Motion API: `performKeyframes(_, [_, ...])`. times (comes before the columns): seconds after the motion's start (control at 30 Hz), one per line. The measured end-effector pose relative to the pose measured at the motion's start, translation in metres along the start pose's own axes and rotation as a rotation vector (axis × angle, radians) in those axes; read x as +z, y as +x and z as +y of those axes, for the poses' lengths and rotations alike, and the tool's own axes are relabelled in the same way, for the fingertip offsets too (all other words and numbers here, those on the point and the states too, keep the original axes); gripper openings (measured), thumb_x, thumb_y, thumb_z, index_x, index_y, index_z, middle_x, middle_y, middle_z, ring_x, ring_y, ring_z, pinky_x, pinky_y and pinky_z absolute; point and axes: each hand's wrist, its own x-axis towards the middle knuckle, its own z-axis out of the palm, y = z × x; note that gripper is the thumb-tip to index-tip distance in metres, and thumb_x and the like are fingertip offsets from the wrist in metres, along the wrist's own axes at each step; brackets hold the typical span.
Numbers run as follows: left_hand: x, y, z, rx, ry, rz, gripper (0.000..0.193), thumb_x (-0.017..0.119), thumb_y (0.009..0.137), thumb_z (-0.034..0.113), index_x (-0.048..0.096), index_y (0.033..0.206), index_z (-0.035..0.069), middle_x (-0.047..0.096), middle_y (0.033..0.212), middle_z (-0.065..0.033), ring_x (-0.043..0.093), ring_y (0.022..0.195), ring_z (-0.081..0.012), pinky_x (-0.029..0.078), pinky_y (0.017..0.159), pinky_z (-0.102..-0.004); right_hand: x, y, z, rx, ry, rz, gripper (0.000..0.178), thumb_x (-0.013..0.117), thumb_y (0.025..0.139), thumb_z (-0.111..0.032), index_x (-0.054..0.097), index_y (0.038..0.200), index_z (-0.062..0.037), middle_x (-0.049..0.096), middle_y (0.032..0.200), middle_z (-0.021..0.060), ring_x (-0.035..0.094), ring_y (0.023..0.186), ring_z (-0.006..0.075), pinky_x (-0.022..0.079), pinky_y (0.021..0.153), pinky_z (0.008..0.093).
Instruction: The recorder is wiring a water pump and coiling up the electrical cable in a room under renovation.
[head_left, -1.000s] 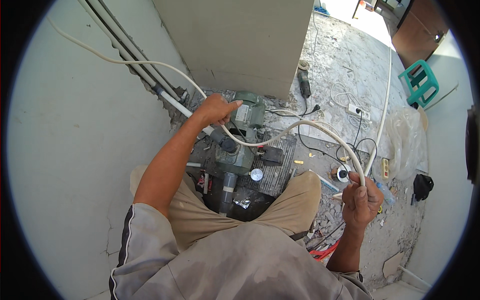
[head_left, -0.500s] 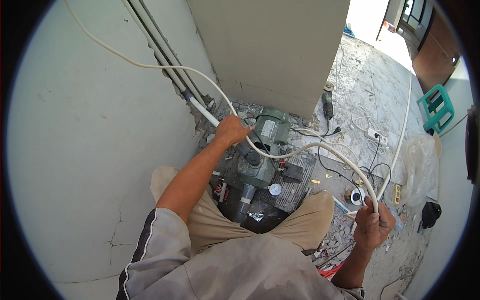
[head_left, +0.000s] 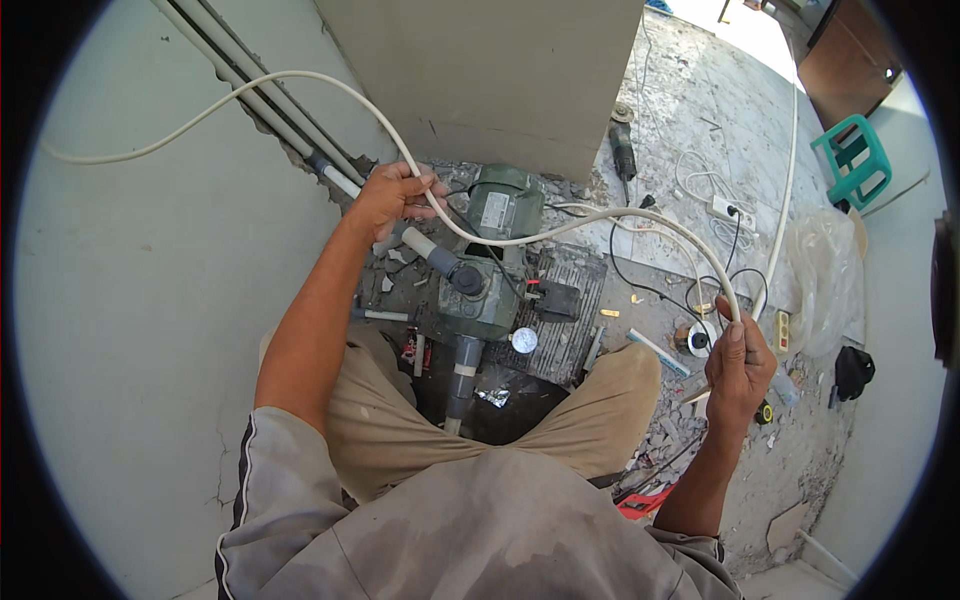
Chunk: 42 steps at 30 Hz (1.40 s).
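**Soft bends in the white line (head_left: 620, 212), clear of the pump (head_left: 485, 310)**

Nearest you, off to the pump's right, your R hand (head_left: 741, 362) is closed round the line, thumb pressed along it. That's prob your anchor: firm, but no crushing. Your L hand (head_left: 397, 200), up & left of the pump, has the line lightly btwn thumb & fingers, the rest loose. IMO that's a good guiding grip; let the line slip thru rather than pinching, & move both hands together so it doesn't kink.

Btwn your hands the line sags across the pump; can't tell if it touches. I'd take up a bit of slack there, b/c the gauge (head_left: 524, 341), low on the pump's right, & the black box (head_left: 558, 301) right beside the pump could snag a low loop.

Watch the far run too: past your L hand it arcs up & left of the pump, in front of the wall pipes (head_left: 240, 70). Turn your wrist w/ that curve, don't fight it.

Farther out, beyond the pump & to its right, there's a power strip (head_left: 724, 209) w/ loose cords, then an angle grinder (head_left: 622, 150). Pls swing any spare length clear of both.
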Motion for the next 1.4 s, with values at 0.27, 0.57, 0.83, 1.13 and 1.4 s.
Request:
performKeyframes(0.27, [-0.030,0.003,0.012,0.156,-0.088,0.238,0.018,0.060,0.099,0.014,0.060,0.106,-0.003,0.069,0.093,-0.0148,0.073,0.083,-0.0256,0.063,0.066,-0.0302,0.011,-0.014,0.042,0.011,-0.869,-0.308,0.029,0.058,0.100,-0.019,0.068,0.112,0.0050,0.054,0.062,0.0188,0.055,0.054,0.0259,0.041,0.053,0.0399])
performKeyframes(0.57, [-0.044,-0.009,-0.011,0.059,0.054,0.331,0.016,0.062,0.098,0.015,0.058,0.102,0.000,0.068,0.088,-0.0132,0.073,0.072,-0.0256,0.061,0.058,-0.0331,0.027,-0.007,0.099,0.078,-0.869,-0.204,0.039,0.061,0.095,-0.011,0.056,0.129,0.0071,0.063,0.068,0.0260,0.064,0.068,0.0446,0.049,0.071,0.0522])
performKeyframes(0.83, [-0.042,0.012,-0.044,0.008,0.067,0.428,0.017,0.061,0.099,0.017,0.055,0.105,0.001,0.066,0.085,-0.0113,0.070,0.068,-0.0231,0.060,0.058,-0.0347,0.024,-0.012,0.108,0.114,-0.635,-0.328,0.037,0.063,0.097,-0.018,0.061,0.124,0.0073,0.061,0.065,0.0188,0.063,0.058,0.0318,0.050,0.058,0.0392])
performKeyframes(1.13, [-0.025,-0.007,-0.008,0.069,0.146,0.282,0.017,0.054,0.101,0.018,0.056,0.107,0.002,0.064,0.084,-0.0088,0.068,0.067,-0.0203,0.056,0.055,-0.0314,0.061,0.041,0.141,0.371,0.033,-0.342,0.046,0.056,0.102,-0.038,0.065,0.119,0.0033,0.067,0.085,0.0077,0.063,0.076,0.0134,0.051,0.068,0.0281])
performKeyframes(1.4, [-0.020,-0.048,0.030,0.122,0.258,0.214,0.013,0.053,0.102,0.019,0.057,0.101,0.007,0.064,0.079,-0.0049,0.069,0.068,-0.0181,0.055,0.055,-0.0297,0.218,0.122,0.133,-0.007,-0.210,-0.885,0.041,0.067,0.093,-0.022,0.062,0.123,0.0058,0.070,0.112,0.0218,0.067,0.104,0.0269,0.051,0.089,0.0358])
